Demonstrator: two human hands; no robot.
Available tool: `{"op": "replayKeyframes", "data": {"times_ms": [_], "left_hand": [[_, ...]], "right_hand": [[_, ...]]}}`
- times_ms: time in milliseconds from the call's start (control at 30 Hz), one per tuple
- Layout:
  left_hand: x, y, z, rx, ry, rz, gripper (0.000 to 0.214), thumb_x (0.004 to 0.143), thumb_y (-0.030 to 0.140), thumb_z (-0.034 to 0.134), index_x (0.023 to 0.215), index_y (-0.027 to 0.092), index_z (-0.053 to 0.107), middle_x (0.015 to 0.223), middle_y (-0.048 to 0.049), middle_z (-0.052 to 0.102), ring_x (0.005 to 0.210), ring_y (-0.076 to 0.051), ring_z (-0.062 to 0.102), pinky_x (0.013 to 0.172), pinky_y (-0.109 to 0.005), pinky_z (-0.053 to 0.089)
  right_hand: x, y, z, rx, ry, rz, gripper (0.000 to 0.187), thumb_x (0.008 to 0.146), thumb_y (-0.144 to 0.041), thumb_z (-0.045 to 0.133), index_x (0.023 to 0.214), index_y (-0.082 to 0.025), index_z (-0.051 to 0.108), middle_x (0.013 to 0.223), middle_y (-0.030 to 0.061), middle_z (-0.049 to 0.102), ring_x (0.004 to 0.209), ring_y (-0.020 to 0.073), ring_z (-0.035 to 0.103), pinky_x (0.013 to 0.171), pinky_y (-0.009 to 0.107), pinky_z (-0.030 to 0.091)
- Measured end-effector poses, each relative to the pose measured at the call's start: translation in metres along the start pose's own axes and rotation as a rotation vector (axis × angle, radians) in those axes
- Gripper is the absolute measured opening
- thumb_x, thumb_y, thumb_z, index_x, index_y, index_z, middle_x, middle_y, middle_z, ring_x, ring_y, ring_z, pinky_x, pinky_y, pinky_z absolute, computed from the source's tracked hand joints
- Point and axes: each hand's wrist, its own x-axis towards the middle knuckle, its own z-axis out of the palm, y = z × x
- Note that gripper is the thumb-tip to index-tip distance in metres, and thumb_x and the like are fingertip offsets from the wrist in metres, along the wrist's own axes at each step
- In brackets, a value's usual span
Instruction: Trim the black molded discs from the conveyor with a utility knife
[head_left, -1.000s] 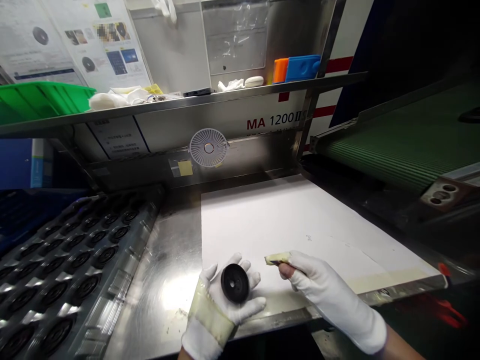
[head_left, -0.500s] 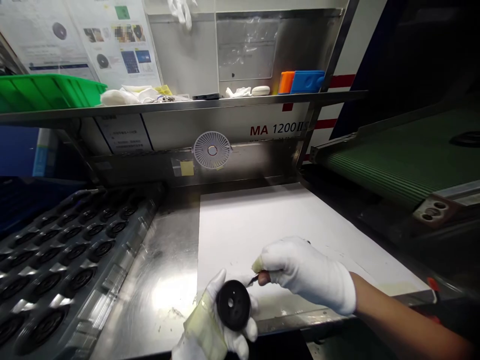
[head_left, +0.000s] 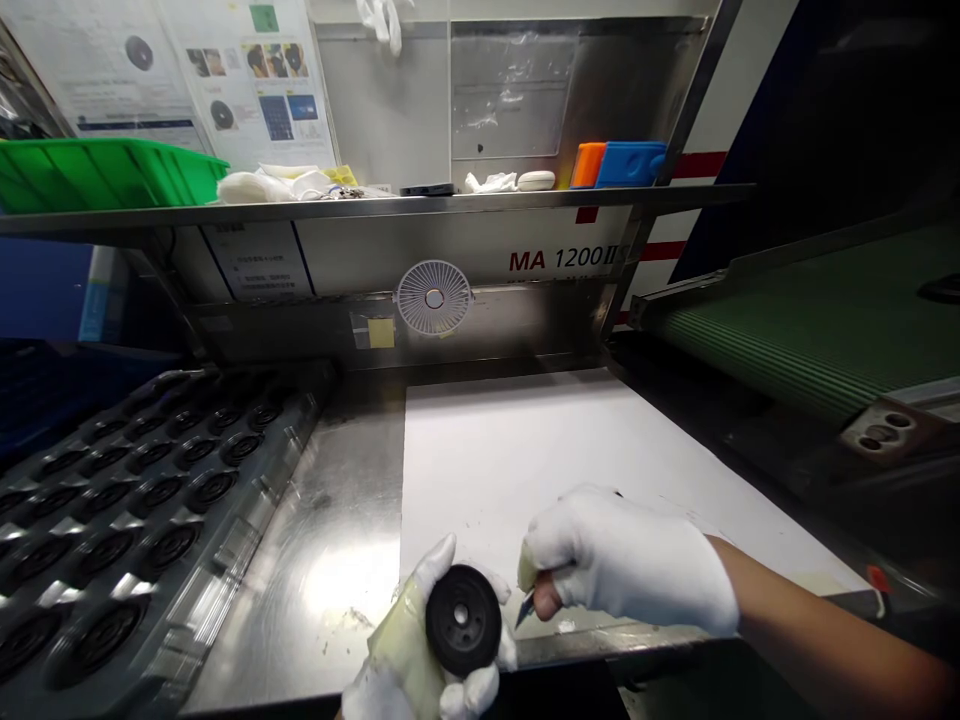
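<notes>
My left hand (head_left: 409, 650), in a white glove with a yellowish palm, grips a round black plastic wheel (head_left: 472, 640) with a hole in its centre. The wheel's face is turned up toward me, near the bench's front edge. Just to its right is my right hand (head_left: 592, 560), also gloved, with a bare thumb tip showing. Between its thumb and forefinger it pinches a small pointed blade (head_left: 524, 608), whose handle is hidden in the glove. The blade tip is close to the wheel's right side, apart from it.
A dark tray (head_left: 247, 520) of several black wheels stands at left. White paper (head_left: 495, 450) covers part of the metal bench (head_left: 337, 520). Behind are a small fan (head_left: 433, 298) and a shelf (head_left: 480, 203) with a green bin (head_left: 112, 175). A green conveyor (head_left: 810, 330) runs at right.
The wheel has been turned in my left hand, so its face with the recessed ring now shows. My right hand has moved slightly right and down, drawing the blade away from the wheel.
</notes>
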Motion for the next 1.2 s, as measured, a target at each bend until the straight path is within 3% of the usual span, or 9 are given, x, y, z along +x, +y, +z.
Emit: {"op": "replayKeyframes", "data": {"times_ms": [133, 233, 400, 533, 667, 833, 967, 1100, 1200], "left_hand": [[0.005, 0.004, 0.002, 0.043, 0.024, 0.078, 0.059, 0.079, 0.063, 0.031, 0.087, 0.01, 0.058, 0.061, -0.012, 0.063, 0.036, -0.016, 0.053, 0.028, -0.019, 0.029], [0.007, 0.003, 0.003, 0.108, -0.063, 0.019, 0.065, 0.08, 0.063, 0.027, 0.085, 0.007, 0.059, 0.059, -0.0152, 0.063, 0.033, -0.015, 0.051, 0.025, -0.019, 0.025], [0.008, -0.003, 0.007, 0.096, -0.066, -0.093, 0.068, 0.079, 0.065, 0.027, 0.073, 0.006, 0.06, 0.053, -0.0147, 0.06, 0.032, -0.013, 0.047, 0.028, -0.02, 0.025], [0.011, -0.006, 0.009, 0.058, -0.019, -0.031, 0.06, 0.08, 0.062, 0.03, 0.068, 0.01, 0.059, 0.052, -0.0116, 0.059, 0.04, -0.016, 0.052, 0.033, -0.022, 0.032], [0.012, -0.002, 0.007, 0.08, -0.092, -0.02, 0.067, 0.08, 0.064, 0.024, 0.073, 0.008, 0.06, 0.053, -0.0145, 0.06, 0.036, -0.014, 0.05, 0.03, -0.019, 0.028], [0.019, 0.004, 0.007, 0.082, -0.101, 0.008, 0.063, 0.081, 0.062, 0.025, 0.09, 0.01, 0.058, 0.061, -0.0138, 0.063, 0.04, -0.017, 0.056, 0.03, -0.019, 0.036], [0.026, 0.006, 0.013, 0.042, -0.053, 0.062, 0.063, 0.079, 0.065, 0.026, 0.101, 0.013, 0.054, 0.067, -0.012, 0.063, 0.046, -0.018, 0.058, 0.034, -0.023, 0.042], [0.034, 0.007, 0.023, 0.025, -0.015, 0.092, 0.066, 0.078, 0.067, 0.026, 0.103, 0.013, 0.053, 0.066, -0.0109, 0.062, 0.045, -0.017, 0.056, 0.034, -0.022, 0.041], [0.04, 0.008, 0.029, 0.011, 0.031, 0.118, 0.064, 0.078, 0.067, 0.028, 0.101, 0.013, 0.053, 0.068, -0.0102, 0.062, 0.046, -0.017, 0.056, 0.034, -0.022, 0.039]], "right_hand": [[-0.014, 0.004, -0.002, 0.157, 0.116, 0.101, 0.009, 0.077, -0.021, 0.064, 0.084, -0.018, 0.07, 0.073, -0.0017, 0.068, 0.068, 0.0115, 0.061, 0.059, 0.018, 0.044], [-0.015, 0.008, 0.002, 0.144, 0.161, 0.126, 0.009, 0.077, -0.023, 0.065, 0.083, -0.019, 0.07, 0.071, -0.0014, 0.067, 0.066, 0.0118, 0.06, 0.059, 0.018, 0.044], [-0.002, 0.008, 0.007, 0.172, 0.114, 0.035, 0.011, 0.076, -0.02, 0.066, 0.086, -0.018, 0.071, 0.074, 0.0007, 0.067, 0.071, 0.0132, 0.06, 0.064, 0.02, 0.045], [-0.001, 0.007, 0.007, 0.176, 0.049, 0.079, 0.01, 0.071, -0.019, 0.07, 0.081, -0.018, 0.072, 0.07, 0.0001, 0.066, 0.069, 0.0134, 0.06, 0.061, 0.019, 0.043], [-0.015, 0.007, 0.001, 0.257, -0.041, 0.168, 0.01, 0.069, -0.023, 0.072, 0.078, -0.018, 0.072, 0.067, -0.0015, 0.065, 0.063, 0.0116, 0.058, 0.055, 0.017, 0.041], [-0.033, 0.017, -0.002, 0.319, 0.25, 0.214, 0.016, 0.079, -0.03, 0.058, 0.078, -0.017, 0.068, 0.07, 0.0001, 0.062, 0.067, 0.0134, 0.055, 0.061, 0.021, 0.042], [-0.049, 0.044, 0.016, 0.358, 0.418, 0.305, 0.03, 0.082, -0.045, 0.052, 0.074, -0.018, 0.062, 0.067, -0.0007, 0.053, 0.062, 0.0127, 0.048, 0.057, 0.023, 0.039], [-0.068, 0.065, 0.047, 0.544, 0.413, 0.386, 0.038, 0.082, -0.054, 0.049, 0.075, -0.018, 0.059, 0.058, -0.0031, 0.043, 0.049, 0.0093, 0.039, 0.046, 0.022, 0.032], [-0.074, 0.064, 0.068, 0.667, 0.408, 0.44, 0.044, 0.078, -0.061, 0.049, 0.065, -0.019, 0.053, 0.053, -0.004, 0.038, 0.047, 0.009, 0.034, 0.044, 0.022, 0.029]]}}
